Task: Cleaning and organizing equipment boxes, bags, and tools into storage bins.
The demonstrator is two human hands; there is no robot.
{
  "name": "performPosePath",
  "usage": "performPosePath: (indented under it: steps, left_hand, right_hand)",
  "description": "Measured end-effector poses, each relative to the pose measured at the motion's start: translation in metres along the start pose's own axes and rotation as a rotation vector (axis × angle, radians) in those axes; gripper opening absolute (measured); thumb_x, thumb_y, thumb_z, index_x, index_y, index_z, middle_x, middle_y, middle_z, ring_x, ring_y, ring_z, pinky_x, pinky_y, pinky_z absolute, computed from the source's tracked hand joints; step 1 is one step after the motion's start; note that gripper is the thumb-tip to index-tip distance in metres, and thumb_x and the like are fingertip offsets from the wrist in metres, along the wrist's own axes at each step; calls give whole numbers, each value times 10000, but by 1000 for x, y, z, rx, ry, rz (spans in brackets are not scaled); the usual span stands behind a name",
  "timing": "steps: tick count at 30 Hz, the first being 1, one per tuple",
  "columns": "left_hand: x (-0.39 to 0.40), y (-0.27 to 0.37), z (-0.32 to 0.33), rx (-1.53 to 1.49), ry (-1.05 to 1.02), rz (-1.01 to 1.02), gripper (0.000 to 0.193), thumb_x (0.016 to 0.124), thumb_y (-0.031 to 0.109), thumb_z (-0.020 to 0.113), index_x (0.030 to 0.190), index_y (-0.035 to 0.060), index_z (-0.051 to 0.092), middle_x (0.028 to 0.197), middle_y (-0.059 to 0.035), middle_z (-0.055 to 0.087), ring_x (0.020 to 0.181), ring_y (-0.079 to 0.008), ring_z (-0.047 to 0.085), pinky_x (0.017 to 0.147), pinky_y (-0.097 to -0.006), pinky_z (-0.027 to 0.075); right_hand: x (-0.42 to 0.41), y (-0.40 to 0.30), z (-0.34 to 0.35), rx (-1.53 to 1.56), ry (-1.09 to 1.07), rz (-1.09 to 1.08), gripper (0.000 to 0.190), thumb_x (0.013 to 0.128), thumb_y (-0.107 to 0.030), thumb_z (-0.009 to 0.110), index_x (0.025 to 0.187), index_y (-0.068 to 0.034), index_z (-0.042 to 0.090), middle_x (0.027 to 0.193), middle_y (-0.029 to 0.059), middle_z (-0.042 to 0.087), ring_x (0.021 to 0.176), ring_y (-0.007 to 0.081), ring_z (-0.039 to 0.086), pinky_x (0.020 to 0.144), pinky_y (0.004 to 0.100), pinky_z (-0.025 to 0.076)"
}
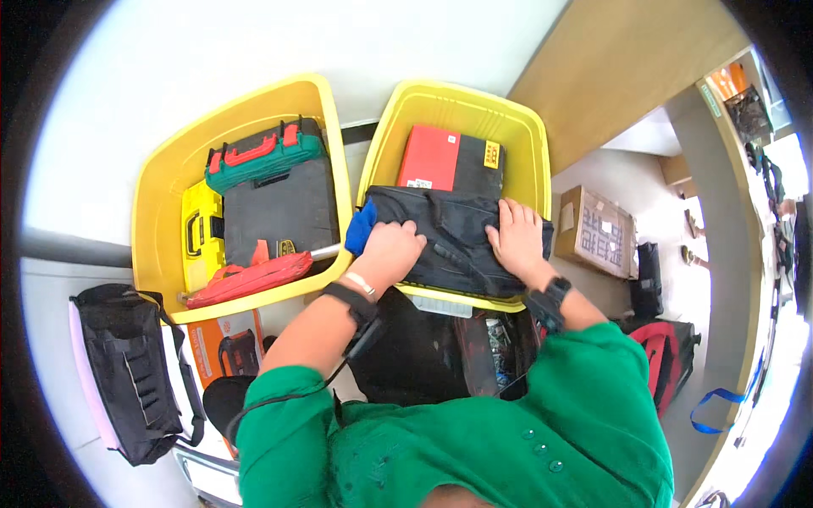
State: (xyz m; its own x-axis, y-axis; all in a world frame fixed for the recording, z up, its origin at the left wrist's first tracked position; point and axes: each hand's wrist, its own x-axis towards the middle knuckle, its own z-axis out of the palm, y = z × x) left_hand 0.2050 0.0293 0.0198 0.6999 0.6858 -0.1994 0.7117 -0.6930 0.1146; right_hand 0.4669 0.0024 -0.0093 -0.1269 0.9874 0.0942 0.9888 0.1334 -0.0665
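A black fabric bag (pixel 454 244) lies across the front of the right yellow plastic tub (pixel 540 146), partly over its rim. My left hand (pixel 390 254) is curled on the bag's left part with a pinch of its cloth. A bunched blue cloth (pixel 361 228) sits beside that hand at the bag's end. Spread over the bag's right end, my right hand (pixel 519 241) rests on top with its thumb apart. Behind the bag in the tub is a red and black box (pixel 430 159) that bears a yellow label.
Left stands another yellow tub (pixel 159 190) with a green-and-red tool case (pixel 267 159), a black case (pixel 282 203), a yellow case (pixel 203 235) and a red bag (pixel 254 279). Nearby are a black tool bag (pixel 130 374), an orange-and-white box (pixel 222 346) and a cardboard carton (pixel 594 232).
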Motion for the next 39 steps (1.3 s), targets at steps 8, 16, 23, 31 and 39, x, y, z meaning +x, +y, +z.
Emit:
performPosePath:
  steps: [8,16,23,31,39]
  left_hand:
    - [-82,-58,-75,-398,540,-399,393,694,-4,593,1082,56,567,983,-163,552,928,-391,571,801,-425,490]
    - [-85,-47,-5,-294,297,-537,297,743,88,621,1038,100,589,968,-139,593,867,-380,612,752,-463,498]
    - [-96,-45,-4,-347,355,-547,373,698,80,665,1063,96,593,958,-142,581,891,-368,601,750,-442,494]
    - [-98,-36,-2,-330,411,-576,434,665,58,655,1091,78,573,962,-139,566,892,-372,586,750,-444,479]
    - [-97,-45,1,-338,431,-550,401,671,77,660,1064,88,585,951,-133,574,866,-364,598,720,-444,487]
  right_hand:
    - [-147,-88,11,656,10,-71,503,680,-187,755,1105,-22,542,1118,180,520,1048,374,499,931,483,401]
    - [-149,-38,52,216,198,286,331,684,-100,694,996,-58,593,1108,145,543,1002,353,515,847,433,448]
    - [-140,53,67,64,97,133,125,756,-68,573,857,-61,645,1076,114,588,981,309,551,796,420,484]
    - [-97,174,50,-356,-255,78,207,866,-213,507,975,-133,664,1194,119,558,1129,282,500,876,450,432]
    - [-70,150,14,-234,-401,109,235,876,-255,575,1011,-82,658,1134,147,590,1084,339,550,889,445,456]
